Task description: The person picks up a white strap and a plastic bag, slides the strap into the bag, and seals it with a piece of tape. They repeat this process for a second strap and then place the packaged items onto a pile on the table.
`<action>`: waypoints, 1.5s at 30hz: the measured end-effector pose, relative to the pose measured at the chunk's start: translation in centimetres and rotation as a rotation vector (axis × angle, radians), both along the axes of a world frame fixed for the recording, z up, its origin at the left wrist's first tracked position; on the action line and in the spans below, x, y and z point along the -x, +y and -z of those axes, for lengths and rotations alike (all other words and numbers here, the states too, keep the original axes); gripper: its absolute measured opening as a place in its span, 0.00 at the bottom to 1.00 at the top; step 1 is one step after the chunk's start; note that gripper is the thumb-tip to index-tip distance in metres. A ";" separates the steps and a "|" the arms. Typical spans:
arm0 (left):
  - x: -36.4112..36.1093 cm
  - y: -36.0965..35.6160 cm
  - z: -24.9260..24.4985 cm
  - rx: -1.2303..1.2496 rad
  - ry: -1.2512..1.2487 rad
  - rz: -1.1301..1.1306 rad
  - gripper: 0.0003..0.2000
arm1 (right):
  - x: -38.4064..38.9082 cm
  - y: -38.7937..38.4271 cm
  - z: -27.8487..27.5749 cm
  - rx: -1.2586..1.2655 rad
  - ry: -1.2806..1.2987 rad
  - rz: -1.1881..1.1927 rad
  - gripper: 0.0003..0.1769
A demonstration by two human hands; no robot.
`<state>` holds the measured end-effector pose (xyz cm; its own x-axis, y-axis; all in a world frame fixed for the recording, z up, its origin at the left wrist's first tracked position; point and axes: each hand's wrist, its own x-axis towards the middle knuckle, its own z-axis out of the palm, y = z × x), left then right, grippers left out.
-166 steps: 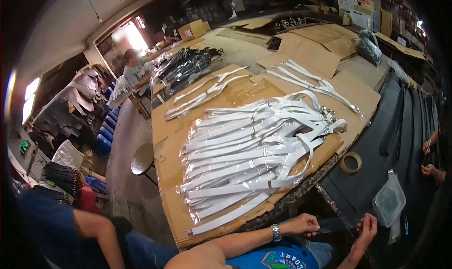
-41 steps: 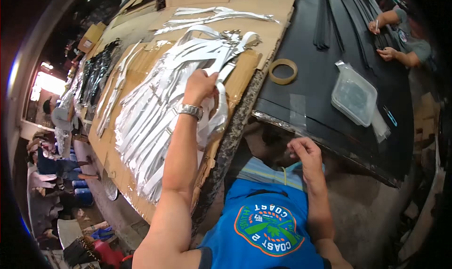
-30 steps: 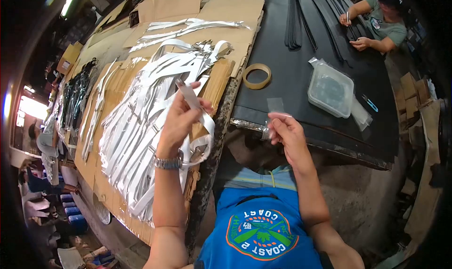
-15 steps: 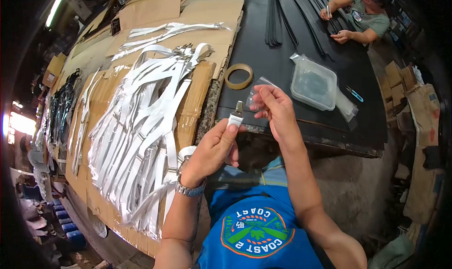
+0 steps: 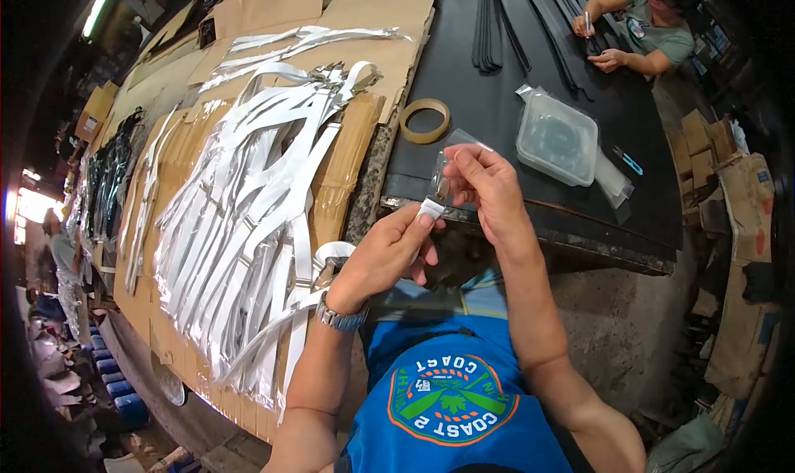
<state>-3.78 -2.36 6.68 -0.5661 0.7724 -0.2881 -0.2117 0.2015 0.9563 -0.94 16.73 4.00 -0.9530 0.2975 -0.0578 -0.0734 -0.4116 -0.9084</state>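
Note:
My left hand (image 5: 379,256) is closed on the end of a white elastic suspender strap (image 5: 429,210), thumb on top. A metal clip (image 5: 440,187) sticks up from that end toward my other hand. Between thumb and fingers, my right hand (image 5: 495,193) pinches a small clear plastic bag (image 5: 440,165). The bag is at the clip and seems to go over it; my fingers partly hide how far. A large pile of white suspenders (image 5: 269,179), many with clear plastic on them, lies to the left of my left hand.
Cardboard (image 5: 352,163) lies under the pile. On the black tabletop (image 5: 451,67) are a tape roll (image 5: 424,120), a lidded plastic box (image 5: 558,138), a blue snipper (image 5: 628,160) and black straps (image 5: 489,34). Another person (image 5: 654,34) works at the far right.
The strap end and clip have moved slightly right and down. The clip, bare before, now meets the plastic bag at my right fingers. The view has shifted a little.

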 end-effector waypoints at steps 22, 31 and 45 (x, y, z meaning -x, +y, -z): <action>-0.1 -0.7 2.1 -0.108 0.122 -0.090 0.13 | -1.9 -1.6 -0.5 -0.062 0.042 -0.124 0.21; -0.4 -1.7 1.3 -0.100 0.108 -0.268 0.17 | -1.6 -3.3 0.0 -0.089 0.012 -0.244 0.24; 0.2 -10.3 2.2 0.418 0.900 -0.210 0.37 | 1.2 -2.9 -2.3 -0.041 0.087 -0.107 0.22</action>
